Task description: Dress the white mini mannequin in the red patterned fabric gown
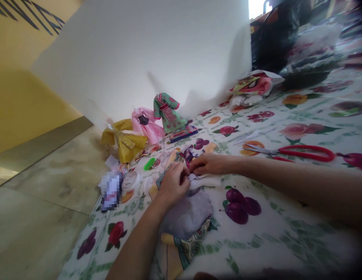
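Note:
My left hand [175, 181] and my right hand [206, 164] meet at the middle of the table, fingers curled close together. Between and below them bunches a piece of white cloth [208, 181], pinched at the fingertips; the exact grip is partly hidden. Nearer to me lies a sheer greyish-white fabric [188, 214] on top of a printed figure piece [195, 237] with beige parts and patterned trim. More of that colourful print shows beyond my fingers. A bright green oval item [149, 163] rests left of my left hand.
Red-handled scissors [306, 152] lie to the right. Small doll dresses in yellow [124, 138], pink [147, 124] and green [168, 112] stand against a white board [146, 46]. A clear round lid [131, 180] is at left, near the edge of the flowered tablecloth [99, 221].

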Demonstrator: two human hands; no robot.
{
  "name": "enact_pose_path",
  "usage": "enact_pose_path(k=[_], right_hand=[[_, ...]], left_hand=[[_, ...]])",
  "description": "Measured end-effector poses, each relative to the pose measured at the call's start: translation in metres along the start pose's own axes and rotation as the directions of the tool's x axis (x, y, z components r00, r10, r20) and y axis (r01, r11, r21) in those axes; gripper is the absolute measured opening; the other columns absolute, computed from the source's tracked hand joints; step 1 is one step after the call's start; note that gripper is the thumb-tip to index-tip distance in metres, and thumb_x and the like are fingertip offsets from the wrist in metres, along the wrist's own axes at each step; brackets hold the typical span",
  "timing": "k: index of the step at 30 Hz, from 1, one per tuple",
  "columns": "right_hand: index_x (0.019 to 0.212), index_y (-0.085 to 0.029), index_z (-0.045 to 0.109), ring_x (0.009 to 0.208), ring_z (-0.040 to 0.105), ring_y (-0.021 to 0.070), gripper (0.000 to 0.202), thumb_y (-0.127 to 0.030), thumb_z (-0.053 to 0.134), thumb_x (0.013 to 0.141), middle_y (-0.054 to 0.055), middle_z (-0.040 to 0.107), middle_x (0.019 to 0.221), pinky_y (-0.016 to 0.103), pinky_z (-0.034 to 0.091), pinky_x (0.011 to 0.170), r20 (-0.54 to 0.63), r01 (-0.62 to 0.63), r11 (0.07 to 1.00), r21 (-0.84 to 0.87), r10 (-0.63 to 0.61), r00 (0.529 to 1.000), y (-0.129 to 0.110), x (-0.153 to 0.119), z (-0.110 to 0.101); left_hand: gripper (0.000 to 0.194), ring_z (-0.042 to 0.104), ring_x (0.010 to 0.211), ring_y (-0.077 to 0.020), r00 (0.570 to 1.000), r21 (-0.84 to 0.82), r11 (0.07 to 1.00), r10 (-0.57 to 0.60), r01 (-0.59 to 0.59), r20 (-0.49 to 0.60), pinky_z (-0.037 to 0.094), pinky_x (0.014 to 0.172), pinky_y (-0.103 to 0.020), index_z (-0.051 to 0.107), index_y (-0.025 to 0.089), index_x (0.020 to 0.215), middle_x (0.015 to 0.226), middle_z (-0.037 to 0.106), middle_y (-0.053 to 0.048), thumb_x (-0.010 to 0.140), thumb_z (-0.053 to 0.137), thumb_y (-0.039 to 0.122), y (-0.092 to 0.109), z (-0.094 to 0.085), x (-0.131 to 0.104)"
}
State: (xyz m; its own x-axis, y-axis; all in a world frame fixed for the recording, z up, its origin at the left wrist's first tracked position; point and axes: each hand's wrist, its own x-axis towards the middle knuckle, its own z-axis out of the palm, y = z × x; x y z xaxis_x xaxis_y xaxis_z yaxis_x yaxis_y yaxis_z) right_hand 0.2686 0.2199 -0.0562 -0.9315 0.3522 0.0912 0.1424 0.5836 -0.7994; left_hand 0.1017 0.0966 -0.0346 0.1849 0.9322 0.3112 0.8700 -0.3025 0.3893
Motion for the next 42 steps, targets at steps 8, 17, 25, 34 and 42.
enact_pose_path(k=[8, 17, 25, 34, 42], right_hand=[[0.087, -0.014, 0.073, 0.075, 0.056, 0.016, 0.027, -0.026, 0.049, 0.089, 0.005, 0.065, 0.081, 0.027, 0.041, 0.069, -0.01, 0.007, 0.995, -0.096, -0.008, 1.0, 0.0016, 0.0018, -0.0003], [0.1, -0.014, 0.073, 0.086, 0.061, 0.0182, 0.027, -0.022, 0.054, 0.083, 0.006, 0.07, 0.094, 0.027, 0.044, 0.078, -0.021, 0.027, 0.999, -0.038, -0.028, 0.999, -0.0005, -0.0018, 0.0013], [0.092, -0.012, 0.073, 0.077, 0.057, 0.0171, 0.027, -0.028, 0.051, 0.089, 0.006, 0.068, 0.084, 0.027, 0.042, 0.07, -0.012, -0.015, 0.998, -0.059, 0.014, 1.0, -0.0014, -0.0005, 0.0007], [0.092, -0.013, 0.073, 0.081, 0.059, 0.0176, 0.025, -0.02, 0.049, 0.087, 0.007, 0.069, 0.088, 0.027, 0.042, 0.074, -0.028, 0.001, 0.991, -0.133, -0.005, 1.0, -0.0025, -0.0008, 0.0032], [0.089, -0.014, 0.072, 0.079, 0.058, 0.0169, 0.022, -0.017, 0.051, 0.082, 0.005, 0.069, 0.086, 0.027, 0.042, 0.075, -0.061, 0.002, 0.993, -0.114, -0.009, 0.998, -0.0061, -0.0027, 0.004]], left_hand=[[0.018, 0.055, 0.084, -0.0176, 1.0, -0.032, 0.999, 0.012, -0.013, -0.011, 0.044, 0.075, -0.03, 0.054, 0.019, 0.084, 0.086, 0.057, -0.002, 0.074, 0.049, 0.005, -0.0018, -0.0001, 0.0007], [0.018, 0.054, 0.084, -0.0174, 1.0, -0.046, 0.999, 0.007, -0.008, -0.01, 0.044, 0.075, -0.03, 0.054, 0.019, 0.083, 0.086, 0.057, -0.002, 0.073, 0.05, 0.005, -0.0023, 0.0002, 0.0003], [0.018, 0.054, 0.082, -0.017, 1.0, -0.031, 0.999, -0.011, 0.011, -0.008, 0.044, 0.073, -0.03, 0.055, 0.019, 0.084, 0.087, 0.057, -0.002, 0.074, 0.05, 0.005, -0.003, 0.0005, 0.0006], [0.018, 0.055, 0.081, -0.0173, 1.0, -0.043, 0.999, -0.006, 0.006, -0.005, 0.044, 0.073, -0.03, 0.054, 0.02, 0.084, 0.085, 0.056, -0.002, 0.074, 0.05, 0.006, -0.0048, 0.0003, 0.0002], [0.018, 0.057, 0.083, -0.0174, 1.0, -0.05, 0.999, 0.008, -0.008, -0.001, 0.045, 0.074, -0.03, 0.058, 0.02, 0.087, 0.086, 0.059, -0.002, 0.077, 0.05, 0.007, -0.008, -0.0007, -0.0002]])
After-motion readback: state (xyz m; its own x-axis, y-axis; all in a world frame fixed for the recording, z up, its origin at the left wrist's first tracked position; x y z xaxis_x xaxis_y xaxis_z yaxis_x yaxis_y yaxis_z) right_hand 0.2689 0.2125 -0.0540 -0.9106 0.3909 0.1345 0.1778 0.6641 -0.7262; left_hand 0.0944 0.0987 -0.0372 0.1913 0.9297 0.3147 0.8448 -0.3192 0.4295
